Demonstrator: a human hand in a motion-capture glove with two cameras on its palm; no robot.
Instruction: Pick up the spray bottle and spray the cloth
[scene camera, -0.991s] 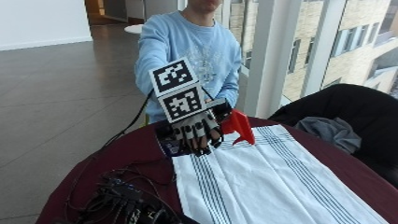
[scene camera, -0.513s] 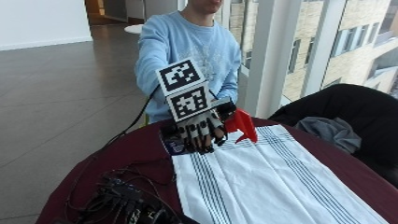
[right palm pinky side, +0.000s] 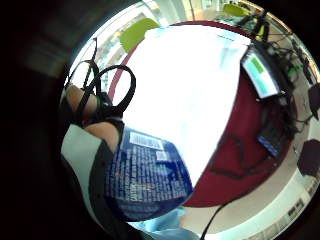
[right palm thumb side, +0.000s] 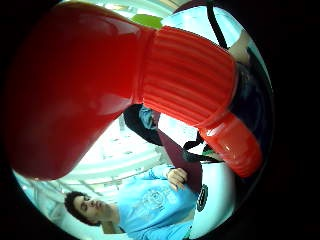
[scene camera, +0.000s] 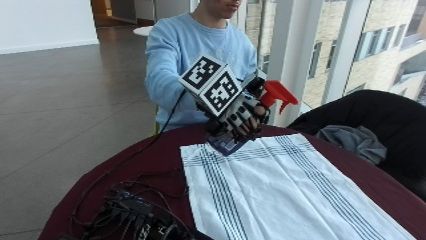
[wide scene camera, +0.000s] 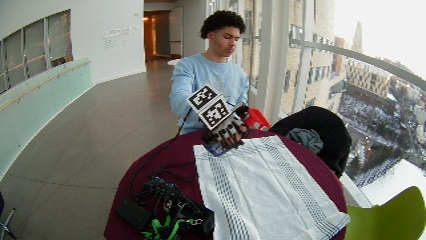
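Outside view first: the person stands at the far side of the round table (scene camera: 93, 180) with the spray bottle (scene camera: 229, 137) already lifted off it, tilted, its red trigger head (scene camera: 276, 94) up beside the fingers and its blue-labelled body hanging just above the near edge of the striped white cloth (scene camera: 279, 190). So the pick-up looks done, and the step in hand is the aiming — getting the nozzle turned toward the cloth.

From where the head sits now, it seems to point off to the side rather than down at the fabric, so I'd judge the next move calls for swinging the bottle until the nozzle faces the cloth, then a finger on the trigger to squeeze. Whether a finger is on the trigger already I can't make out.

The gloved right hand (scene camera: 239, 116) is wrapped round the bottle's neck and upper body, fingers curled over it — a closed hold, not a pinch. The little-finger palm view agrees: the blue label fills the space right by the palm, with the bright cloth spread beyond it. The thumb-side palm view is almost all red sprayer head, very close.

A tangle of black cables and electronics (scene camera: 133, 220) lies on the table beside the cloth.
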